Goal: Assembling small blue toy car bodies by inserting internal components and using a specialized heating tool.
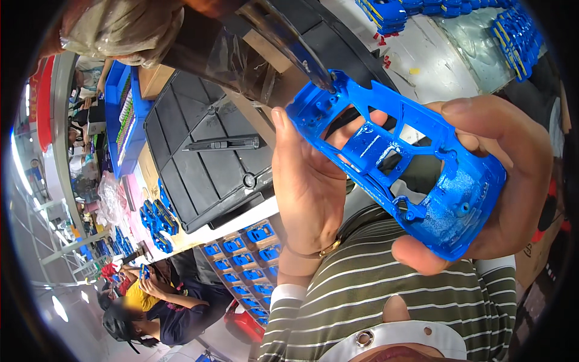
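Observation:
A glossy blue plastic toy car body (377,145) is held up in front of my chest, its hollow inside facing up. My left hand (307,175) grips its left side, thumb upright at the edge and fingers showing behind the openings. My right hand (512,163) wraps round the right end, with fingers above and below the rim. A dark, shiny rod-like tool (295,51) comes from the top, and its tip meets the upper left end of the shell. What holds the rod is out of sight.
A black ribbed board (199,181) bears a black box cutter (223,143). Blue parts lie stacked (386,18) on the far table, and more sit in a partitioned box (241,259). A beige wrapped bundle (123,30) hangs upper left. Another person (175,314) works lower left.

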A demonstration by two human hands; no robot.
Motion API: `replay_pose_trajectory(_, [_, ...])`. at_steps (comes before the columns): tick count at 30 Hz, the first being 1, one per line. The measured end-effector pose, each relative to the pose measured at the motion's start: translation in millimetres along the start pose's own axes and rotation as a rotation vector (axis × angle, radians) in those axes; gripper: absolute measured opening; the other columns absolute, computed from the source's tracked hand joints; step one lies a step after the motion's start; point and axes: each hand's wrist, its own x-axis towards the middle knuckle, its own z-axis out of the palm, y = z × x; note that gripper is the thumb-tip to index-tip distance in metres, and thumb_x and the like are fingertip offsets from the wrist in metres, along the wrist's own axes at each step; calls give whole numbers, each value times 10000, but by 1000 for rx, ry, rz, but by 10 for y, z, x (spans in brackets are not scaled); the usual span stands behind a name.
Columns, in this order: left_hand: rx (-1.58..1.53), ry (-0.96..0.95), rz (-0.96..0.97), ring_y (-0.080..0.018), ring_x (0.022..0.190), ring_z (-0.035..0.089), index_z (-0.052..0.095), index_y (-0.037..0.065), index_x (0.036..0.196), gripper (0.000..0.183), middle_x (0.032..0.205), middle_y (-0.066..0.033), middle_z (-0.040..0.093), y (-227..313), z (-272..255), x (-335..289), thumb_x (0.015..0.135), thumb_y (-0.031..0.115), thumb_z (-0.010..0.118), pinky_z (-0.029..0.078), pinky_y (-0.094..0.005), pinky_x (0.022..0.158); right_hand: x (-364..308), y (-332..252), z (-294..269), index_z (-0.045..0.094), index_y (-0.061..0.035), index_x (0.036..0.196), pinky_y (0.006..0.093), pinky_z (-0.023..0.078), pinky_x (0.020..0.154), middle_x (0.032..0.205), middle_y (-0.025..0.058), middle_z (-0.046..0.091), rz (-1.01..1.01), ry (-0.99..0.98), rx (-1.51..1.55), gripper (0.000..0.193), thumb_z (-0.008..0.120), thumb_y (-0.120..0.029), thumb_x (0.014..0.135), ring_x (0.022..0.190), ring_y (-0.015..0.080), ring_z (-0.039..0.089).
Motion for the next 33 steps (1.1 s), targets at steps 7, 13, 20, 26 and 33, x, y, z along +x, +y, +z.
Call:
replay_pose_trajectory(7, [136, 33, -97, -291, 998, 621, 439, -10, 1236, 605, 1098, -175, 603, 86, 49, 32, 971, 501, 250, 566, -410, 787, 19, -67, -63, 281, 31, 1258, 345, 524, 803, 1119, 265, 543, 54, -68, 51, 1003, 902, -279, 534, 966, 291, 619])
replay_pose_trajectory(13, [27, 64, -164, -285, 979, 626, 446, -9, 1231, 623, 1086, -185, 608, 129, 88, 25, 962, 523, 263, 564, -393, 776, -16, -56, -52, 283, 28, 1257, 346, 524, 803, 1120, 269, 541, 43, -50, 33, 993, 900, -264, 536, 967, 293, 619])
replay_pose_trajectory(20, [4, 34, -241, -273, 969, 630, 458, 3, 1230, 647, 1059, -194, 621, 147, 35, 57, 949, 554, 268, 558, -390, 774, -53, -45, -64, 285, 24, 1255, 348, 524, 803, 1121, 274, 539, 42, -47, 26, 981, 898, -245, 538, 967, 296, 618])
replay_pose_trajectory(26, [43, 77, -197, -279, 977, 626, 452, 3, 1236, 648, 1072, -192, 614, 140, 83, 11, 948, 554, 269, 556, -395, 782, -43, -54, -53, 286, 21, 1253, 350, 524, 803, 1121, 278, 538, 39, -44, 13, 972, 897, -230, 540, 968, 298, 618])
replay_pose_trajectory(33, [54, 91, -182, -286, 986, 622, 445, 4, 1243, 650, 1087, -189, 606, 128, 97, 10, 948, 555, 269, 553, -400, 790, -72, -74, -81, 288, 17, 1251, 351, 525, 803, 1122, 282, 536, 48, -29, -21, 961, 895, -212, 542, 969, 300, 618])
